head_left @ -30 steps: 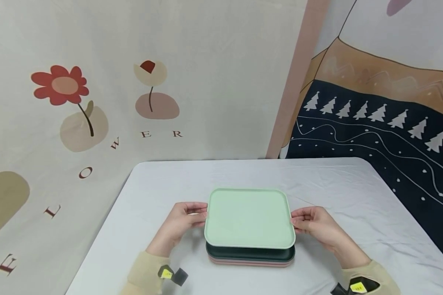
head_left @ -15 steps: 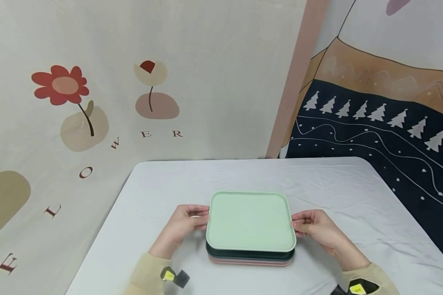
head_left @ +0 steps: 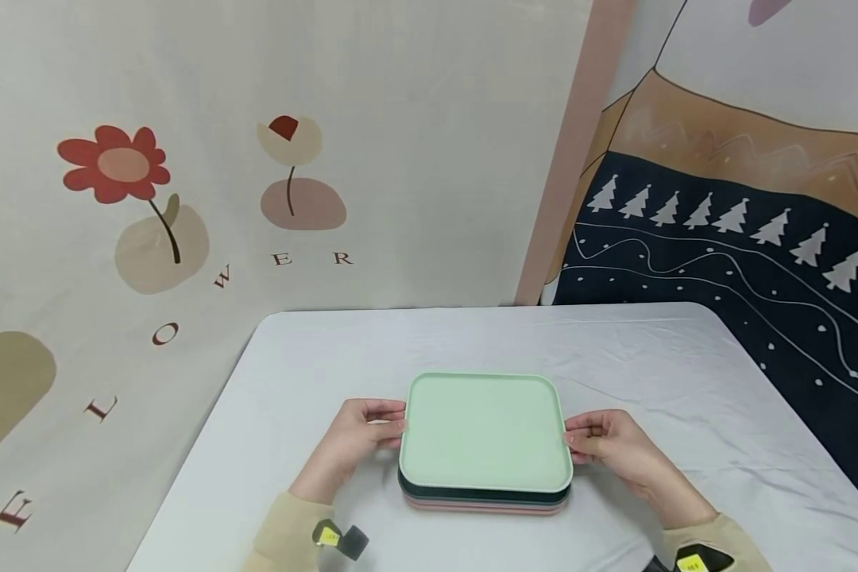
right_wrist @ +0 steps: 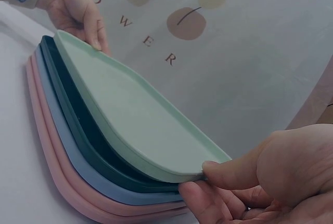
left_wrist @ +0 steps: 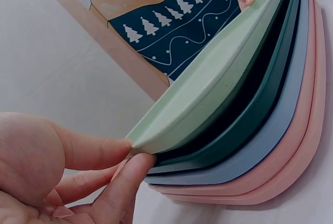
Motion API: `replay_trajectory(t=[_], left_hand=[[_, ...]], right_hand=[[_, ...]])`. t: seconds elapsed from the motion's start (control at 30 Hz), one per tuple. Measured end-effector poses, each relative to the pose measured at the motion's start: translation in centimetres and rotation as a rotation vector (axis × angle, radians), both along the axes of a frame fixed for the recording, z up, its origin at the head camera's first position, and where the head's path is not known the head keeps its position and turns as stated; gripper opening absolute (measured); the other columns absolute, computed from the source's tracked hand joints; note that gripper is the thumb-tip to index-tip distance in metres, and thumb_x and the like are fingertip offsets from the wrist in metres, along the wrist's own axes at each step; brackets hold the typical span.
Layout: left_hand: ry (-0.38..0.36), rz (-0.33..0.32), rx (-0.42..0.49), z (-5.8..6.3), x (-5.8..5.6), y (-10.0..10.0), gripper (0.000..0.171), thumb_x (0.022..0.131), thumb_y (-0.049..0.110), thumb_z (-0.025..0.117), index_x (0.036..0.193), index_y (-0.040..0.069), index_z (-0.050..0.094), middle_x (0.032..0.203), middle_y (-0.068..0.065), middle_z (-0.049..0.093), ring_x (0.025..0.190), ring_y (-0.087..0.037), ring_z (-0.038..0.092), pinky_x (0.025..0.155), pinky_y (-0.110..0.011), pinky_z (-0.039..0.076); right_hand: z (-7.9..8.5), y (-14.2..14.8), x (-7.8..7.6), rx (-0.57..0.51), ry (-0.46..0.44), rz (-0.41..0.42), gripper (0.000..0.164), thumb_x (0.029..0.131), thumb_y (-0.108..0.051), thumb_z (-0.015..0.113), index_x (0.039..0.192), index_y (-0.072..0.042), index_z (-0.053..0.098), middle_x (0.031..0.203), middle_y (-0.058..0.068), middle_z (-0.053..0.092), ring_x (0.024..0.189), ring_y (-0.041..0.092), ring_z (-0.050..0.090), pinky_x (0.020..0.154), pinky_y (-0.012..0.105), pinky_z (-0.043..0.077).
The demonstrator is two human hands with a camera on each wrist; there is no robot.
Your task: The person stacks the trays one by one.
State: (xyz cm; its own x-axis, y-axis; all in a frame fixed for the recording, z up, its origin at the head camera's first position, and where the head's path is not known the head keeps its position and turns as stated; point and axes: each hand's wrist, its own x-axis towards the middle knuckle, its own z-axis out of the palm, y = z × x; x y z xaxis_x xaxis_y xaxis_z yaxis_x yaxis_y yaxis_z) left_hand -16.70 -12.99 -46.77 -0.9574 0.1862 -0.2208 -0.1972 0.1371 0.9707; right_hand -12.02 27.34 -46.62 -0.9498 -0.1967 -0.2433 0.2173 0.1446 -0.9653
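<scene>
A light green tray point(head_left: 486, 433) with rounded corners is pinched at its left edge by my left hand point(head_left: 361, 437) and at its right edge by my right hand point(head_left: 608, 441). Thumbs lie on the rim and fingers are beneath it. Under it sits a stack: a dark green tray point(left_wrist: 250, 125), a blue tray point(left_wrist: 270, 151) and pink trays point(right_wrist: 83, 203) at the bottom. In both wrist views a dark gap shows between the light green tray and the dark green one, so the top tray sits slightly tilted above the stack.
The stack stands on a table with a white cloth point(head_left: 314, 357). Behind it hangs a pale cloth with printed flowers point(head_left: 429, 159). To the right is a dark cloth with printed trees point(head_left: 686, 254).
Both hands have brought the light green tray down and slightly toward the near side. Less of the dark green tray shows below its front edge now.
</scene>
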Motion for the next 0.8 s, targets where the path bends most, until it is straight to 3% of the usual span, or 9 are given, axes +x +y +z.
replay_trajectory(t=[0.8], left_hand=[[-0.011, -0.002, -0.042, 0.14, 0.67, -0.07, 0.027, 0.093, -0.007, 0.075, 0.12, -0.012, 0.07, 0.109, -0.017, 0.069, 0.092, -0.021, 0.072, 0.079, -0.034, 0.066]], right_hand=[[-0.29, -0.26, 0.5, -0.009, 0.011, 0.0, 0.034, 0.1, 0.004, 0.067, 0.123, 0.025, 0.056, 0.101, 0.014, 0.07, 0.089, 0.02, 0.073, 0.079, 0.032, 0.065]])
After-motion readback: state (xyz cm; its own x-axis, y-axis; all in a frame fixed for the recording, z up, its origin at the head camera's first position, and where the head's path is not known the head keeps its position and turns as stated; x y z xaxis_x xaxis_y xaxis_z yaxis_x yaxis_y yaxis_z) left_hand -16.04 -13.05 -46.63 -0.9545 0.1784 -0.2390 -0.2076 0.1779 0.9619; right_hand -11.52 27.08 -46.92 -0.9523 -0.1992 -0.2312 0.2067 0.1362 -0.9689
